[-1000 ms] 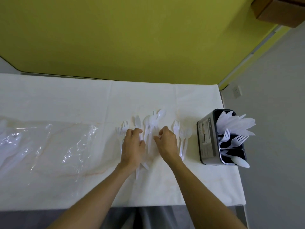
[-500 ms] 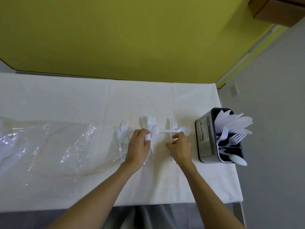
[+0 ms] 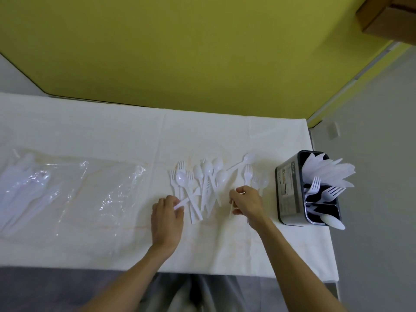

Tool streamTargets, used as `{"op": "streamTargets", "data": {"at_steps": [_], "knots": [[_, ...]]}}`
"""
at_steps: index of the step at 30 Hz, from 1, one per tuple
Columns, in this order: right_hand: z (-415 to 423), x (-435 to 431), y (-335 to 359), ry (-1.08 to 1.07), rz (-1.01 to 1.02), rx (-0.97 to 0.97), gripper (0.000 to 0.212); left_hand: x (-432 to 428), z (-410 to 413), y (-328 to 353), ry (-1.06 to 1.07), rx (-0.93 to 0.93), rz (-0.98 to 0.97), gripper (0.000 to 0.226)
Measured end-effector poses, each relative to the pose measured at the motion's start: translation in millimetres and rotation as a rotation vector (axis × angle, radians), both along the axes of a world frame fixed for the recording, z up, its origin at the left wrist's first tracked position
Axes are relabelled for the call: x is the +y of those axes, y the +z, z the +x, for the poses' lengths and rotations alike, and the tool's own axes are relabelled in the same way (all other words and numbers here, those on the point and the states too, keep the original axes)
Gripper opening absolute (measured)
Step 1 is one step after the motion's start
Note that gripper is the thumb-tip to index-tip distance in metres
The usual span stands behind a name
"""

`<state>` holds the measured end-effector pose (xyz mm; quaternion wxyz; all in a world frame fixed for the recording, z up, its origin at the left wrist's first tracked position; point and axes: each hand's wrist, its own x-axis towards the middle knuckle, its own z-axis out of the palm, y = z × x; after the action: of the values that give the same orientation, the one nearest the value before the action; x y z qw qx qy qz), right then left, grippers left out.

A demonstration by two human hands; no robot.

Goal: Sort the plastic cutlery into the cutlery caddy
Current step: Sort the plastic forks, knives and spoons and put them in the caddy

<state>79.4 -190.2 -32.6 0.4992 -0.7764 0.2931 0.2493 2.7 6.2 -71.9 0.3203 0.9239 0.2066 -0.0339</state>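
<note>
Yellow-green wall (image 3: 180, 52) behind white-clothed table (image 3: 90, 131)

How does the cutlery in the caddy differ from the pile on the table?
The pile lies flat on the tablecloth; the cutlery in the caddy stands heads up. The pile is mixed; the caddy keeps forks in its middle compartment, a spoon in the near one. Both are white plastic.
</note>
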Motion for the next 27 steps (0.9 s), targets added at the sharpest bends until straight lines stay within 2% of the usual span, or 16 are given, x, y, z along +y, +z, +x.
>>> {"op": "streamTargets", "data": {"at_steps": [3,7,10,12,15,18,20,21,24,25,27], "knots": [[-3,1,-1,0.014,-0.020,-0.013,0.016,-6,-1,5,0.009,0.037,-0.119,0.009],[-10,-1,-2,0.110,-0.108,-0.041,0.016,-19,-2,10,-0.040,0.051,-0.199,0.018],[-16,-3,4,0.172,-0.182,-0.098,0.013,-25,-2,13,-0.052,0.057,-0.187,0.027],[-22,-5,11,0.168,-0.205,-0.197,0.006,-27,-2,16,-0.060,0.037,-0.124,0.033],[-25,-11,32,0.152,-0.240,-0.430,0.006,-27,5,21,-0.095,-0.039,-0.130,0.018],[-23,-31,67,0.013,-0.215,-0.658,0.016,-35,19,25,-0.200,-0.093,-0.167,0.011],[-19,-48,92,-0.096,-0.223,-0.778,0.010,-43,31,27,-0.226,-0.126,-0.201,0.010],[-18,-60,105,-0.168,-0.239,-0.838,0.015,-52,36,30,-0.240,-0.142,-0.226,0.011],[-18,-95,135,-0.373,-0.265,-1.005,0.078,-73,46,39,-0.275,-0.183,-0.275,0.012],[-19,-107,142,-0.412,-0.281,-1.052,0.092,-81,48,43,-0.292,-0.197,-0.286,0.012],[-19,-128,146,-0.440,-0.346,-1.099,0.099,-91,50,47,-0.318,-0.213,-0.303,0.012]]}}
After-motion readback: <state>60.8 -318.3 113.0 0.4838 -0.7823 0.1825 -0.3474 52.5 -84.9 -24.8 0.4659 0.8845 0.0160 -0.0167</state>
